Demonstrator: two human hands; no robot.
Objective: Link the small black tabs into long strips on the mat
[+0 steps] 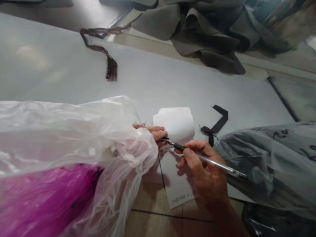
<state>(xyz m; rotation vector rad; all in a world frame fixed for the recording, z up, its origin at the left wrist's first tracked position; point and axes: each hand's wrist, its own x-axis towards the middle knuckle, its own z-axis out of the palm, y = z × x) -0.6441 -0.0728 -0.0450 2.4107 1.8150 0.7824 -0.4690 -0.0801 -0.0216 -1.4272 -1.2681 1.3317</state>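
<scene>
My right hand (206,166) is closed around a pen (212,161) with a silver barrel and black grip. The pen's tip points left, close to the fingertips of my left hand (156,132). Those fingers are closed together over the lower left of a curled white paper (176,123), with a small dark piece showing at their tips. Clear plastic covers the rest of my left hand. Below both hands hangs a white printed sheet (181,184), partly over the table edge.
Translucent plastic (61,131) with a magenta bundle (49,197) fills the left. Black strips (218,121) lie right of the paper, beside a dark plastic-wrapped bundle (269,161) with handwriting. Brown strips (111,67) and dark grey fabric pieces (209,36) are farther back on the white table (158,85).
</scene>
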